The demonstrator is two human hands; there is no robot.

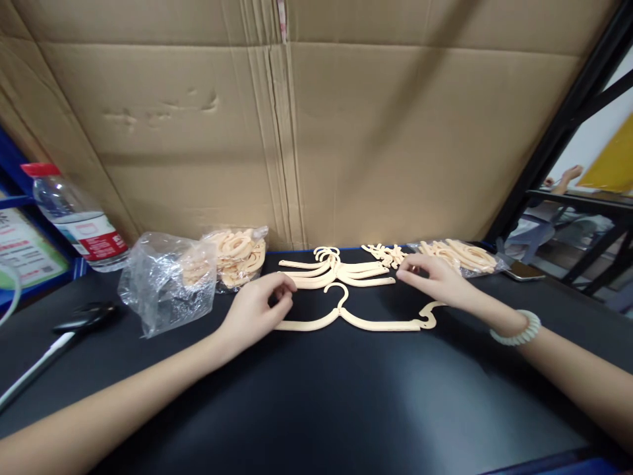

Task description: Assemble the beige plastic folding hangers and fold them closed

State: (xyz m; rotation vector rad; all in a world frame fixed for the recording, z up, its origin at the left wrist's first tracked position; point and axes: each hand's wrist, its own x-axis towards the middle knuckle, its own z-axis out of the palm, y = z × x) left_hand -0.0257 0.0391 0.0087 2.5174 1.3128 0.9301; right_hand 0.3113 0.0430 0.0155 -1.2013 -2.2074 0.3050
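We count two hands, well apart from each other; the left hand (256, 309), left of centre in the frame, has its thumb and curled fingers parted, just beside the left end of one hanger (380, 326); that hanger lies flat at the middle of the frame, hook upward; one curved piece (429, 317) lies at its right end. The right hand (440, 282), right of centre, bends its fingertips near one pile of small pieces (386, 254); we cannot tell whether they pinch anything. Behind the single hanger we see one group of hangers (363, 274), too overlapped to count; we make out two clear bags at left, one crumpled bag (171, 287) and one filled bag (242, 257); a third, the right-hand bag (459, 255), holds more pieces; one bottle (84, 224) leans at far left.
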